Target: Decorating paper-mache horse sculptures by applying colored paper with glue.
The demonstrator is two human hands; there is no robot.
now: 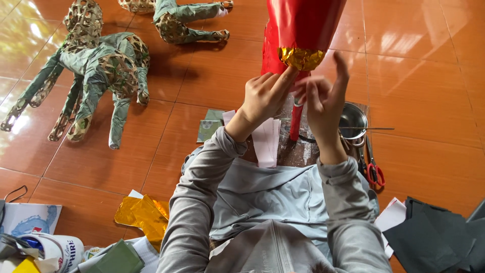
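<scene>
Red paper-covered form (298,25), cone-like, with a crumpled gold foil tip (301,58), is raised in front of the wearer at top centre of the head view, above the tiled floor (429,91).

Head view, hands: the left hand (262,96) has its fingers pressed against the form just under the foil tip, pinching or smoothing the covering there; it grasps no separate item that can be seen. The right hand (323,98) is motion-blurred with fingers spread, close beside the tip; whether it touches the foil cannot be told. What bears the form's weight is hidden; a red strip (295,121) hangs below it.

Head view, surroundings: a small metal pot (352,121) with a thin stick across its rim sits just under the right wrist, red-handled scissors (373,167) beside it. White paper strips (266,141) lie below the left wrist. Woven animal frames (96,65) partly covered in green paper lie well apart at left. Gold foil scrap (144,215) and dark paper sheets (434,232) lie near the knees.

Risks, as judged: the foil tip could tear or slip if pressed unevenly; the form could tilt away with only fingertip contact; a lowered right forearm could tip the pot onto the paper strips.
</scene>
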